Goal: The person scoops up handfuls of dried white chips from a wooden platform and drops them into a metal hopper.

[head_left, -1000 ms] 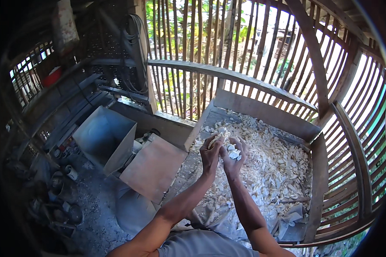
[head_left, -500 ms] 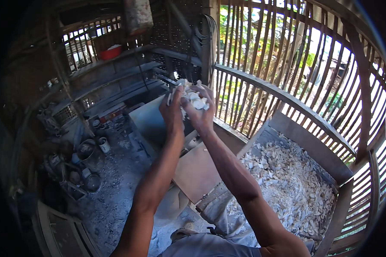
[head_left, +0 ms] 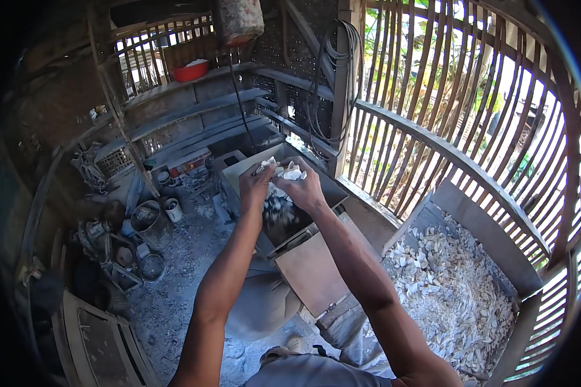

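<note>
My left hand (head_left: 254, 188) and my right hand (head_left: 305, 188) are cupped together around a heap of whitish dried chips (head_left: 290, 173). Both are held over an open box-shaped hopper (head_left: 332, 191), between its walls. Below my palms, loose chips (head_left: 279, 211) fall into the hopper, blurred by motion. The fingertips are partly hidden by the chips and the backs of the hands. On the near side of the hopper lies a flat brownish board (head_left: 313, 271).
A wooden bin (head_left: 455, 193) to the right holds a wide pile of similar chips (head_left: 442, 290). Buckets (head_left: 150, 222) and clutter stand on the dusty floor at left. A red basin (head_left: 190, 71) rests on a ledge. A slatted wall (head_left: 426, 97) runs along the right.
Both hands have come down with the chips to the hopper, and some chips now drop from them. The view has shifted, showing more of the hopper's inside.
</note>
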A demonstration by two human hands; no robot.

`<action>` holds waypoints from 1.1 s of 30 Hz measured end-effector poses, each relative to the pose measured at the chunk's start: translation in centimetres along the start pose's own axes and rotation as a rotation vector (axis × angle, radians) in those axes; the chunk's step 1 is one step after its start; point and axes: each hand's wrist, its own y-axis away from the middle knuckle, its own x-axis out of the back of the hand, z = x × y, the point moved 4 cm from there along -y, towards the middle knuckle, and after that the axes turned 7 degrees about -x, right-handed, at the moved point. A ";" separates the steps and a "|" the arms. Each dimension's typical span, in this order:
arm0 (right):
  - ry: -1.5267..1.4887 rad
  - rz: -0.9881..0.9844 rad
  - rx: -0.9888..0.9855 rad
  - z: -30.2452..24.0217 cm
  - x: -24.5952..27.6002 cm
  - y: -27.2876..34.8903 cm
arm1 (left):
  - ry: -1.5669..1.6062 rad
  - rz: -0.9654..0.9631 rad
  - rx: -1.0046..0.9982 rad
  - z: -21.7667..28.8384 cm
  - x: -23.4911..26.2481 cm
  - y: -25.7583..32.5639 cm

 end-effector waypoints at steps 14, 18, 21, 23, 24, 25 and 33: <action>0.271 0.037 -0.058 -1.1 0.4 0.7 | 0.022 0.114 0.138 -0.3 0.8 -0.1; 0.269 0.066 -0.003 -1.0 0.5 0.6 | -0.048 0.131 0.131 0.2 0.6 0.0; 0.198 0.041 0.057 -0.6 0.6 0.6 | -0.071 0.109 0.074 0.3 0.3 -0.1; 0.190 0.063 0.101 -0.3 0.4 0.5 | -0.107 0.115 0.065 0.0 0.2 -0.2; 0.180 0.084 0.147 -0.4 0.3 0.5 | -0.107 0.097 0.043 -0.3 0.2 -0.5; 0.180 0.082 0.148 -0.3 0.3 0.4 | -0.107 0.080 0.020 -0.5 0.2 -0.7; 0.303 0.054 -0.021 -1.4 0.4 0.9 | -0.143 0.049 0.110 -0.1 -0.1 -0.4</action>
